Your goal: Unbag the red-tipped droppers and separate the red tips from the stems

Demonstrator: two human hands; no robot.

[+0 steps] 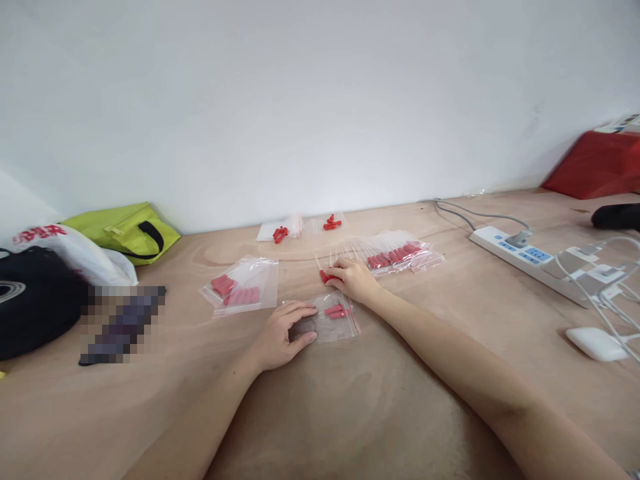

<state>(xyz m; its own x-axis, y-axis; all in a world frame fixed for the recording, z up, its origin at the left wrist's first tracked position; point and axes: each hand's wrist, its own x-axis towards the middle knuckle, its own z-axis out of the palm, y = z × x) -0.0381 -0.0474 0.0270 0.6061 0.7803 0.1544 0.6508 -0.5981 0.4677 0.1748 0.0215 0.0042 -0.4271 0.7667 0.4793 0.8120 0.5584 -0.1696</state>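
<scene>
My right hand (356,280) is closed, with thumb and fingertips pinched on a small red-handled stick (324,276) with a thin pale shaft. Below it lies a clear zip bag (325,329) holding a few red-handled sticks (337,311). My left hand (284,335) rests at this bag's left edge, thumb and fingers apart, holding nothing. To the right of my right hand, several red-handled sticks (395,255) lie in a row on clear bags. Left of my hands, another clear bag (261,273) lies flat with red handles (241,295) showing through it.
Near the wall lie two small piles of red pieces (281,234) on clear bags. A white power strip (530,263) with cables and a white charger (595,343) is on the right. A red bag (595,167), a yellow-green bag (120,230) and a black bag (40,307) stand at the sides.
</scene>
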